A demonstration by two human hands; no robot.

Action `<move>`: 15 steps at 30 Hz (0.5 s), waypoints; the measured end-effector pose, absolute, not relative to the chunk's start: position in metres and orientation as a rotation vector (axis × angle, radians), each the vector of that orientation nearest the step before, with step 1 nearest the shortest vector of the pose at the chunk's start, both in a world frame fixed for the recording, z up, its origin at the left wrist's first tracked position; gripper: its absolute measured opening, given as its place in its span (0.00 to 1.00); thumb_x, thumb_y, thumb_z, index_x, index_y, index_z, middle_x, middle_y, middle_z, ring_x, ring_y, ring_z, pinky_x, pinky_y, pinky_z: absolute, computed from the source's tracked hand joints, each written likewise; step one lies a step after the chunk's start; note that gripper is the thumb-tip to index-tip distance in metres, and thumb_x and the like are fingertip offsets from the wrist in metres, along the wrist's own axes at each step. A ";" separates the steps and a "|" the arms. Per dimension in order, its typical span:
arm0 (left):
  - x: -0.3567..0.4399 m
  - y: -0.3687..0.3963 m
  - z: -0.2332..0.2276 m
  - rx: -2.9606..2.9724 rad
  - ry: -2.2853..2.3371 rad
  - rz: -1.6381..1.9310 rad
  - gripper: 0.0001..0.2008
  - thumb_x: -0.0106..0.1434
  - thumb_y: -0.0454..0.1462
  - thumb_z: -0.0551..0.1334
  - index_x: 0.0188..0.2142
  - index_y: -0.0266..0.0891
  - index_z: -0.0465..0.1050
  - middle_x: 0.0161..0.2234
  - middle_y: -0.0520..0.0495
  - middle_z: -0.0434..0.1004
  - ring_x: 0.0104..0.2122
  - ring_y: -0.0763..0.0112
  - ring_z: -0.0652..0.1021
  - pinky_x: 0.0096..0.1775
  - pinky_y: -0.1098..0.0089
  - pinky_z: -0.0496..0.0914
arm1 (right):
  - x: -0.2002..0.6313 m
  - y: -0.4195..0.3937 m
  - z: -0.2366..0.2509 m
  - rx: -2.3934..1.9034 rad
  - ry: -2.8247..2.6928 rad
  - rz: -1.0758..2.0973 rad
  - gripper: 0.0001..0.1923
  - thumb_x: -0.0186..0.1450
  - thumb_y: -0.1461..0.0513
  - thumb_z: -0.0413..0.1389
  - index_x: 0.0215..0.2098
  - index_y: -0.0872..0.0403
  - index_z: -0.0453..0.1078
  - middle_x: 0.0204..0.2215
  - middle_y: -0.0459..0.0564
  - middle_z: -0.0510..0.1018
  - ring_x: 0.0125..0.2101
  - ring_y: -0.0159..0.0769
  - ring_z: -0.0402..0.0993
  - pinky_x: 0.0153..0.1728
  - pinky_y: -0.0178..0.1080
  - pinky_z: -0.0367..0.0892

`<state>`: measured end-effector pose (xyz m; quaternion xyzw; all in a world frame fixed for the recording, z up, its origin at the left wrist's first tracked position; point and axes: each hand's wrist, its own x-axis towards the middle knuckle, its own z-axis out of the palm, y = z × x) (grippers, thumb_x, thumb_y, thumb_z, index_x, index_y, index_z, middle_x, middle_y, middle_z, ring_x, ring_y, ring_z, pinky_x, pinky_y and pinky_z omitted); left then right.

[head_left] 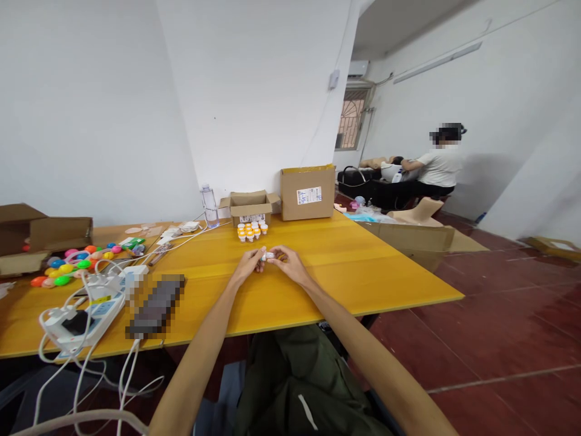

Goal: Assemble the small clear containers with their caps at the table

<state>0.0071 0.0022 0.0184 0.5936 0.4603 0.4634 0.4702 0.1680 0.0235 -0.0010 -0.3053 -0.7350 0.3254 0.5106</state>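
Observation:
Over the yellow table, both hands meet on a small white labelled bottle, held sideways between them. My left hand has its fingers closed around the bottle's left end. At the other end, the fingertips of my right hand pinch it. Details of its label and cap are too small to make out. Just beyond my hands stands a tight group of several small bottles in white and orange. Behind that group is an open cardboard box, its inside mostly hidden.
A taped carton and a clear plastic bottle stand at the back. To the left lie a dark blurred device, a power strip with cables, and colourful plastic balls. Another person sits far right.

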 end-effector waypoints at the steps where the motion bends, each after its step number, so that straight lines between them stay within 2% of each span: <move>1: 0.007 0.002 0.018 1.455 1.120 1.136 0.22 0.54 0.56 0.60 0.24 0.38 0.67 0.16 0.55 0.67 0.15 0.78 0.69 0.21 0.74 0.60 | 0.168 0.023 -0.001 -0.740 -1.764 0.794 0.11 0.56 0.55 0.60 0.33 0.52 0.71 0.31 0.47 0.77 0.33 0.36 0.72 0.33 0.37 0.66; 15: 0.007 0.002 0.021 1.474 1.044 1.142 0.18 0.52 0.52 0.64 0.27 0.39 0.70 0.18 0.55 0.67 0.18 0.78 0.70 0.22 0.75 0.61 | 0.168 0.025 -0.004 -0.769 -1.745 0.856 0.16 0.58 0.48 0.56 0.29 0.53 0.72 0.25 0.46 0.77 0.28 0.35 0.71 0.31 0.37 0.66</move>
